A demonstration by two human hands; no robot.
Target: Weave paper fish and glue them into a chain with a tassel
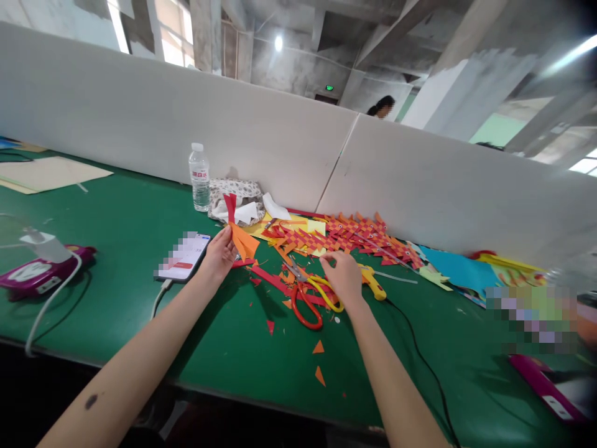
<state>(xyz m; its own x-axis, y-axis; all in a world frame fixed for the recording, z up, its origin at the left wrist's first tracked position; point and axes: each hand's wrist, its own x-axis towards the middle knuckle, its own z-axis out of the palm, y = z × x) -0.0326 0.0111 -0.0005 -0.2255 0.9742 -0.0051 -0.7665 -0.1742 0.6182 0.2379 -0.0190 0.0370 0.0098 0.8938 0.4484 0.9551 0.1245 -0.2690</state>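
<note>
My left hand (222, 254) pinches a folded paper piece (244, 243), with orange flaps spreading below and a red strip standing above the fingers. My right hand (344, 274) is raised with its fingers curled together; anything between the fingertips is too small to make out. Below and left of it lie scissors (305, 314) with one red and one yellow handle. Just right of that hand rests a yellow glue gun (373, 284) with a black cord. Behind are woven red and orange paper strips (357, 231). Orange and red scraps (318, 346) are scattered in front.
A water bottle (199, 180) stands near the white partition (261, 130), beside a patterned cloth pouch (226, 190). Left of my left hand lies a phone (186, 256) with a cable. A purple power strip (41, 274) sits far left, blue paper (459, 269) at right.
</note>
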